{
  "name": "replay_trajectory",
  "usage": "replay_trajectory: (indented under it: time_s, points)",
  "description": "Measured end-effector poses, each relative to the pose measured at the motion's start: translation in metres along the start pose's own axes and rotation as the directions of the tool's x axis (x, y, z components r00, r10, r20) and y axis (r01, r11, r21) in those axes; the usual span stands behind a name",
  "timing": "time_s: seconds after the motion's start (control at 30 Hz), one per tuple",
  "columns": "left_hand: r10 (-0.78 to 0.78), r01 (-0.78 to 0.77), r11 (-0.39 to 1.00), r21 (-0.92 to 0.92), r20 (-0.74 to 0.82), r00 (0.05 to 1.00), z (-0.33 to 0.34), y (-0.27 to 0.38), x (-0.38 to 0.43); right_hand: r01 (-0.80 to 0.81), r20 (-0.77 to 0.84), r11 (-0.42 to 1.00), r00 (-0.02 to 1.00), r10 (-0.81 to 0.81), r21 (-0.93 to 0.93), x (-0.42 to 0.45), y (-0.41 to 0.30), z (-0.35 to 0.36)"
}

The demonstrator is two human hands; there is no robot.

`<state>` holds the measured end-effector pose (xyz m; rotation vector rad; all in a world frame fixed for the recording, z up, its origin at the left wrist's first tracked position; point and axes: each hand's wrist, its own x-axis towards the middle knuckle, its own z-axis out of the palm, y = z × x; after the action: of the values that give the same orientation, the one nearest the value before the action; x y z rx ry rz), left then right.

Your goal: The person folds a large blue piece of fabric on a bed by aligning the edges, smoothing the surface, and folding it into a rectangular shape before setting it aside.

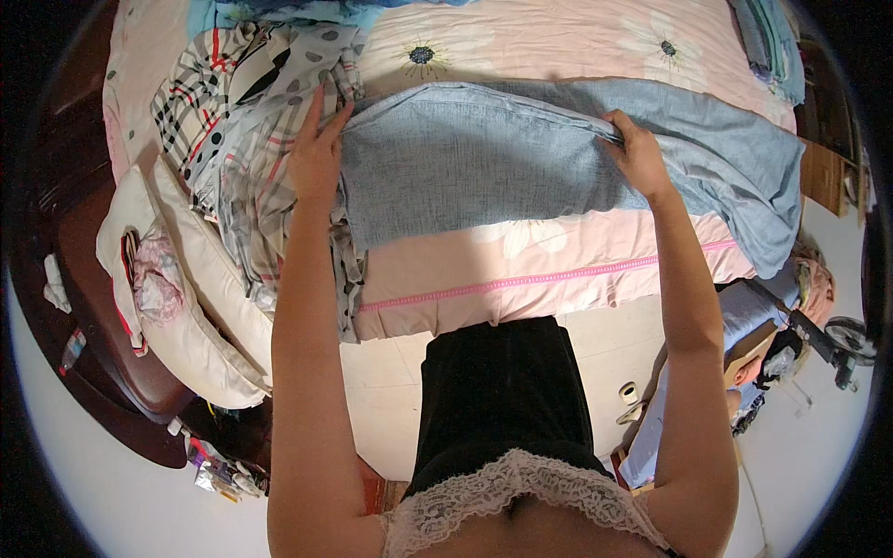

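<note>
A grey-blue cloth, folded lengthwise, lies across the near side of a bed. At its upper edge, my right hand pinches the fabric between thumb and fingers. To the right of that hand the cloth spreads out in loose creases and hangs over the bed's corner. My left hand is at the cloth's left end, with thumb and forefinger spread apart; its other fingers are hidden. Beneath and beside it is a bunched checked and dotted cloth. Under everything lies a pink flowered bedsheet with a bright pink trim line.
White pillows lean at the left, beside a dark brown headboard. Blue bedding lies at the far side, and folded cloths sit at the far right corner. A blue-covered surface with mixed items stands at the lower right.
</note>
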<state>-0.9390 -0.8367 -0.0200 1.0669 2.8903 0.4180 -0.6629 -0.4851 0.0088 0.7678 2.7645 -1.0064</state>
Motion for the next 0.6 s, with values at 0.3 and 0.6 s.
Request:
replay_trajectory:
  time_s: [0.3,0.6]
  points:
    - [0.247,-0.245,0.885,-0.395,-0.047,0.968,-0.035,-0.005,-0.062,0.274,0.353,0.941,0.876,-0.329,0.2,-0.036,-0.001,-0.013]
    - [0.024,0.455,0.852,-0.261,0.886,0.463,-0.098,0.003,-0.106,-0.271,0.965,0.96,0.229,0.131,-0.066,-0.079,-0.014,-0.01]
